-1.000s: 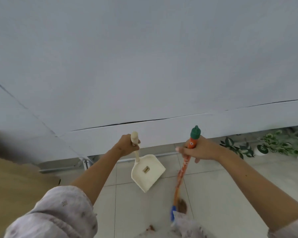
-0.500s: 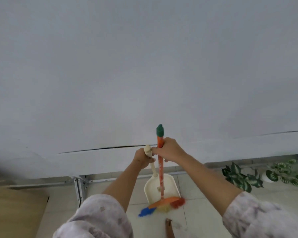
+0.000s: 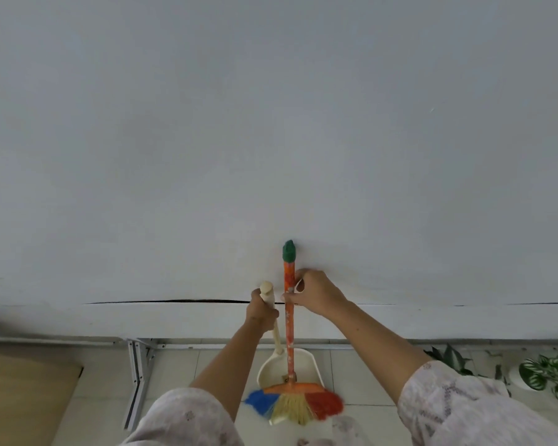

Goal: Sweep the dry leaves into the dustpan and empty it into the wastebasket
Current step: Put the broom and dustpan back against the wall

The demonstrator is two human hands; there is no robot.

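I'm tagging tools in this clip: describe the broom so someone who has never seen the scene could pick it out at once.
Start at the big pale wall and drop to the two hands low in the middle. The right hand grips the broom, hanging upright in front of the cream dustpan that the left hand holds. Only it has an orange handle, green cap and blue, straw-yellow and red bristles.

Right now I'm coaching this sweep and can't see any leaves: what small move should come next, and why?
Probably tilt the head down toward the floor. The left hand holds the dustpan handle, and the right hand holds the broom upright with its bristles at the pan's mouth, but the wall fills most of the view and no leaves show.
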